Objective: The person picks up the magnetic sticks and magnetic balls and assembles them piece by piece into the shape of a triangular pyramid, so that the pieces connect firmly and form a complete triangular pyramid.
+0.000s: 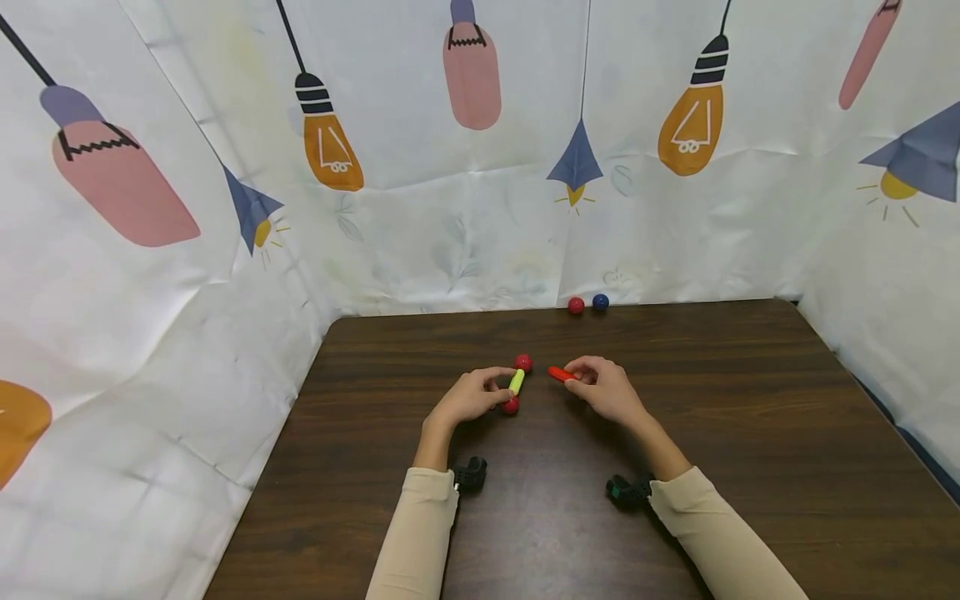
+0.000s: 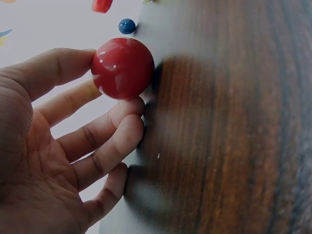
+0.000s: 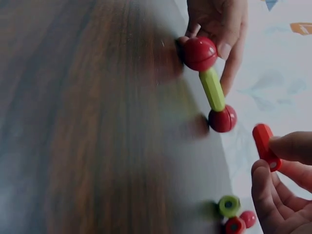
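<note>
Here your left hand [image 1: 471, 397] sits on the dark table [image 1: 750, 400], its fingers curled around the near red ball [image 1: 511, 406] of a small dumbbell-shaped piece: a green stick [image 1: 517, 382] with a red ball at each end. The left wrist view shows your thumb and fingertips [image 2: 127, 108] pinching that ball [image 2: 123, 68] just above the wood. The far red ball [image 1: 523, 362] points away from your hand, toward the back of the table.

Just to the right of that piece, your right hand [image 1: 606, 390] pinches an orange stick [image 1: 559, 374] between thumb and fingers, its free end aimed at the green stick but not touching it. In the right wrist view the orange stick [image 3: 265, 146] stands clear of the far ball [image 3: 223, 119].

Well beyond both hands, at the table's back edge against the printed sheet [image 1: 465, 225], a red ball [image 1: 576, 306] and a blue ball [image 1: 600, 302] lie side by side. The right wrist view also shows a few more small pieces [image 3: 234, 217] close to your right hand.
</note>
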Tool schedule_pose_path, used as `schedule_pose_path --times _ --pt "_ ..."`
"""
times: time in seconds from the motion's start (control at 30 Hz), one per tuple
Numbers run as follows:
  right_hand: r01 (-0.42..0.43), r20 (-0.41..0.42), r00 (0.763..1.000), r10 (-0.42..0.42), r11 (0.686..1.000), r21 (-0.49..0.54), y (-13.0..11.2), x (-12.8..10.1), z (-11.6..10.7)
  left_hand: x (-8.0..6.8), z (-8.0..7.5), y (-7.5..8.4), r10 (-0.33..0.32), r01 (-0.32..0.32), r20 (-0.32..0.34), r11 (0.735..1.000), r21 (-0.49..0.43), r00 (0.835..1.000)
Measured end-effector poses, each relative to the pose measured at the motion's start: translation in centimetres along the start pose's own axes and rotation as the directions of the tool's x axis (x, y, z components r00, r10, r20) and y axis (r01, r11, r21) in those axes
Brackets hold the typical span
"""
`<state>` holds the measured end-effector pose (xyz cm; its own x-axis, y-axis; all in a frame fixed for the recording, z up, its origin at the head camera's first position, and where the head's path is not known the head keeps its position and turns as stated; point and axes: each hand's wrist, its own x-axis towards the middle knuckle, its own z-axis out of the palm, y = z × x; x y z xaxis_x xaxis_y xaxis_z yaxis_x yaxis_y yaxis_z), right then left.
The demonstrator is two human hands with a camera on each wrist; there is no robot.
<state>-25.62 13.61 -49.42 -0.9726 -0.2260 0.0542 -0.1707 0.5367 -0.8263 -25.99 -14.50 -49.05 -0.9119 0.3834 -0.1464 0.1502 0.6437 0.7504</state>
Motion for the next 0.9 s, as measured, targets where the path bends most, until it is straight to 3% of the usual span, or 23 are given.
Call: schedule_pose_path --times 0.37,0.9 --pt "0.049 -0.017 0.999 -0.051 0.994 -0.102 -0.4 2.1 1.8 0.0 -0.1 -0.1 -0.007 0.007 0.006 1.000 -0.009 1.000" --pt "-0.014 0.022 1.000 0.018 0.989 -0.147 -1.1 3.5 2.8 0.1 -0.1 -0.1 -0.006 0.006 0.009 1.000 -0.014 1.000"
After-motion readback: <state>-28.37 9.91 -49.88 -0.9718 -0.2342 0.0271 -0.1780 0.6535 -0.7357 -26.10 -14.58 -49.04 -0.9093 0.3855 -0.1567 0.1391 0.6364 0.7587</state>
